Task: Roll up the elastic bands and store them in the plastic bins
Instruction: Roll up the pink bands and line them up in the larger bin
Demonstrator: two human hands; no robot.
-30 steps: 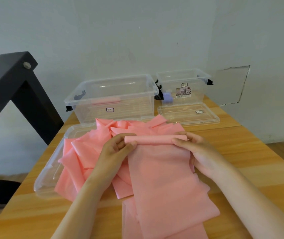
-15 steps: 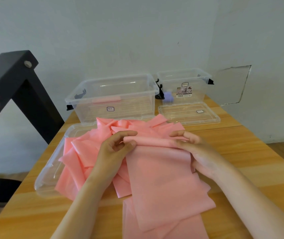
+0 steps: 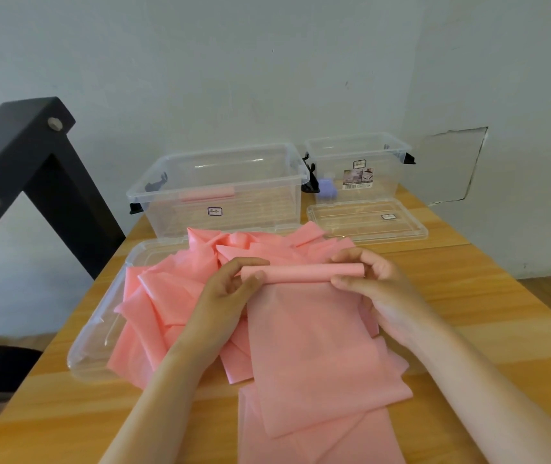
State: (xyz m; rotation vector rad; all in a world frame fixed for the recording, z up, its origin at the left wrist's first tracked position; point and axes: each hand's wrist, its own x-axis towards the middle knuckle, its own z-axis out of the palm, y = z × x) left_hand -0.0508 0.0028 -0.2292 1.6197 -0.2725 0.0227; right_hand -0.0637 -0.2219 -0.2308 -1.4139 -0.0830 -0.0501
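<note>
Head view: on the desk [image 3: 468, 316], large bin [image 3: 220, 195] and small bin [image 3: 357, 169] at the back; nearer, heap of pink bands [image 3: 173, 296] on a lid [image 3: 100, 336]; over it, one half-rolled band [image 3: 314, 346], its roll's ends pinched by left hand [image 3: 227, 296] and right hand [image 3: 377, 289].

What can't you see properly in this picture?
All in the head view:
- Pile of pink bands: they overlap, so no count.
- Lowest band: its end runs off the bottom edge.
- Band roll: its turns are too small to count.
- Small bin's label: too small to read.
- Purple thing: blurred behind clear plastic.
</note>
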